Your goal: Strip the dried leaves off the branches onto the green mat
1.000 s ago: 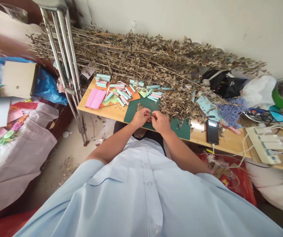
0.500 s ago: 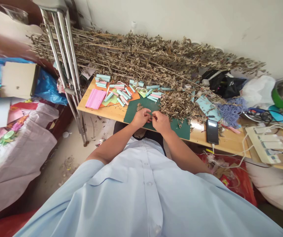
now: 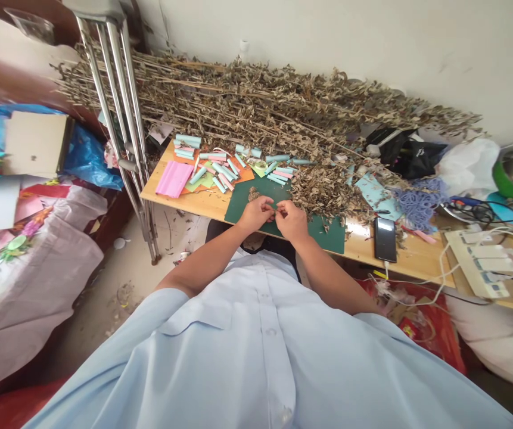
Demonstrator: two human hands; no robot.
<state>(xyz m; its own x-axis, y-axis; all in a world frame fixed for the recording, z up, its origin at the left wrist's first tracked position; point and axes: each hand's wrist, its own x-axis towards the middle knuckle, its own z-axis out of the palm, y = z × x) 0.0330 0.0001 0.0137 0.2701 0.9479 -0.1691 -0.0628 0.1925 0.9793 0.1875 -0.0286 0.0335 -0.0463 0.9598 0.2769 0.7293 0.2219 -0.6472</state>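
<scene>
Over the front part of a dark green mat [image 3: 327, 234], my left hand [image 3: 257, 213] and my right hand [image 3: 291, 218] meet with their fingertips close together. Both are closed in a pinch. Whatever sits between the fingers is too small to make out. A small clump of dried leaf [image 3: 253, 193] lies on the mat just beyond my left hand. To the right of my right hand spreads a heap of loose dried leaves [image 3: 323, 192]. Several blue and pink paper rolls [image 3: 224, 173] lie behind and left of the mat, beside a pink paper stack [image 3: 174, 179].
Long dried leafy stalks [image 3: 247, 101] cover the back of the table along the wall. On the right are a phone [image 3: 385, 239] with a cable, blue yarn [image 3: 421, 199] and a power strip [image 3: 479, 262]. Metal crutches [image 3: 117, 107] stand at the table's left end.
Hardly anything differs. Both hands keep their place over the mat, with only a slight shift of the right hand's fingers.
</scene>
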